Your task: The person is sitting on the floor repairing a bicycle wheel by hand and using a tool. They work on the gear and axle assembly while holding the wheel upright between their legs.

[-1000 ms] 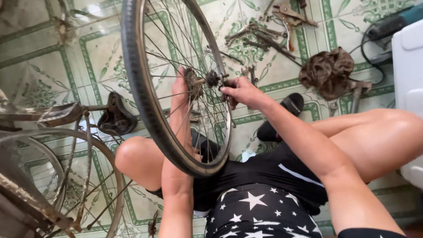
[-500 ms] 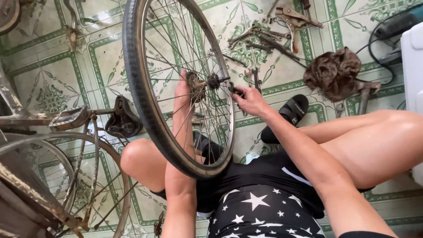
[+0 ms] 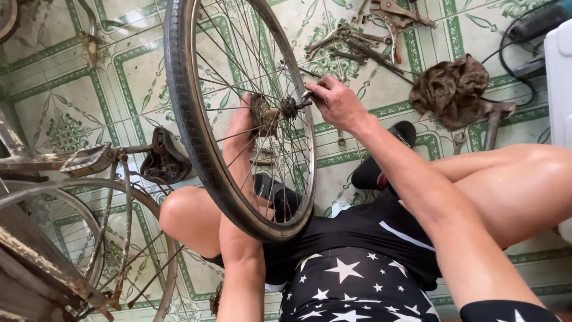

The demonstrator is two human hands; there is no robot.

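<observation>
1. A tiled floor (image 3: 71,107), cream with green ornamental borders, fills the scene.
2. A cluster of rusty hand tools (image 3: 369,36) lies at the top.
3. A crumpled brown rag (image 3: 453,86) sits right of them, with a hammer (image 3: 493,119) beside it.
4. A black sandal (image 3: 381,161) rests near the middle.

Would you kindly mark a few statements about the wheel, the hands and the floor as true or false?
1. The bicycle wheel stands upright between the person's knees. True.
2. The right hand grips the tyre. False: its fingers pinch the axle end at the hub.
3. The left hand rests against the spokes beside the hub. True.
4. A brown rag lies on the tiled floor. True.
5. The wheel has no tyre. False: a black tyre is fitted.
</observation>
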